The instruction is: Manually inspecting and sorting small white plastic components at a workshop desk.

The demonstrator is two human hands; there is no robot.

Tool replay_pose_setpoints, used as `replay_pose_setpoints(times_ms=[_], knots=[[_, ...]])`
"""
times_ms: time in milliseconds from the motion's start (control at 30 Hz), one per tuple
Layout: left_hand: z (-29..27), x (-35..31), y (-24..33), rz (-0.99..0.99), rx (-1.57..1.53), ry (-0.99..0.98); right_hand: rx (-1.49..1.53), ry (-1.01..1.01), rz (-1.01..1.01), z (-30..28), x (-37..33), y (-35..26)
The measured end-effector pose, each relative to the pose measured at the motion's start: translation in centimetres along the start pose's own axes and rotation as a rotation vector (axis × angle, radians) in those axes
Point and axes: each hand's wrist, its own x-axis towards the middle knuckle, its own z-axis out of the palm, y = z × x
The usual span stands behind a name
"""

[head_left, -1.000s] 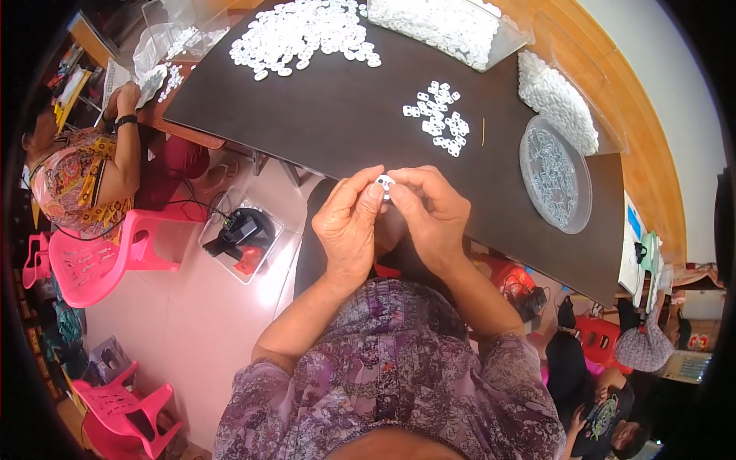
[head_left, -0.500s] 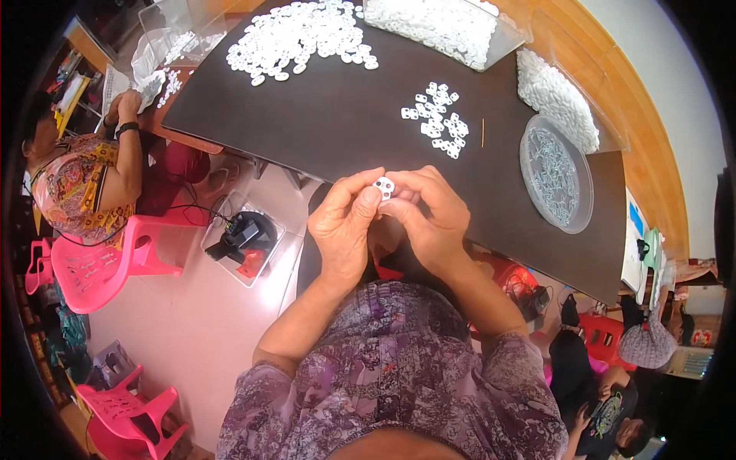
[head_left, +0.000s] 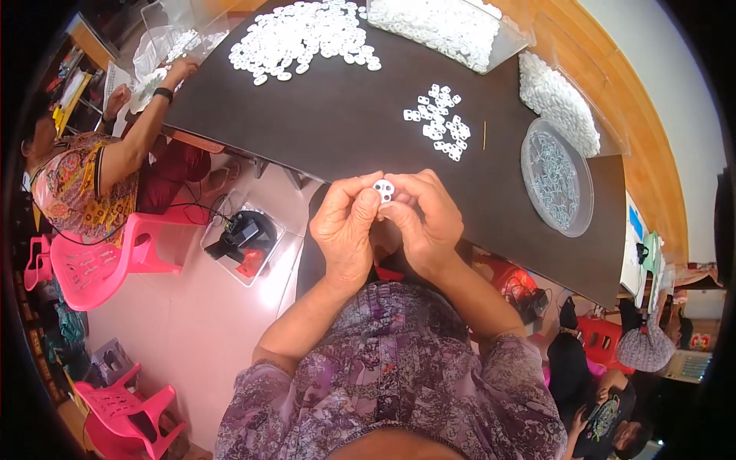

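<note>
Hands are meeting just off the near edge of the dark, matte rectangular table [head_left: 330, 123], both pinching one small white plastic ring piece with two round holes [head_left: 384, 188]. The left hand [head_left: 346, 230] is curling its fingertips onto the piece from one side, and the right hand [head_left: 425, 222] is clamping it from the other, so the two hands are touching around it.

On the table, beyond the hands, a small loose cluster of white plastic pieces [head_left: 439, 121] is lying flat. At the table's far edge a wide heap of white plastic rings [head_left: 295, 38] is spreading out, with a clear plastic box of white parts [head_left: 445, 27] beside it. Toward the table's right end, a round clear shallow tray of thin metal bits [head_left: 557, 176] is sitting, a mound of white pieces [head_left: 556, 103] just past it.

At the table's left end, another person's hand [head_left: 178, 70] is reaching onto crinkled clear bags.
</note>
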Motion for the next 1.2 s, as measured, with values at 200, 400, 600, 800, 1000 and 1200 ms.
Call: replay_pose_setpoints(times_ms=[200,400,600,800,1000,1200], knots=[[0.1,-0.2,0.1,0.027,0.008,-0.019,-0.063,0.034,-0.129,0.3,-0.2,0.7],[-0.3,0.1,0.0,0.053,0.031,-0.006,-0.057,-0.008,-0.082,0.5,-0.1,0.4],[-0.2,0.2,0.4,0.039,-0.003,0.007,-0.069,-0.013,-0.065,0.5,0.4,-0.3],[-0.4,0.0,0.5,0.066,0.042,0.007,-0.141,-0.024,-0.151,0.8,0.4,-0.3],[-0.2,-0.3,0.5,0.060,0.001,0.044,-0.115,0.010,-0.129,1.5,0.0,-0.4],[-0.4,-1.0,0.5,0.147,0.166,0.036,-0.154,0.068,-0.269,1.9,-0.1,0.1]])
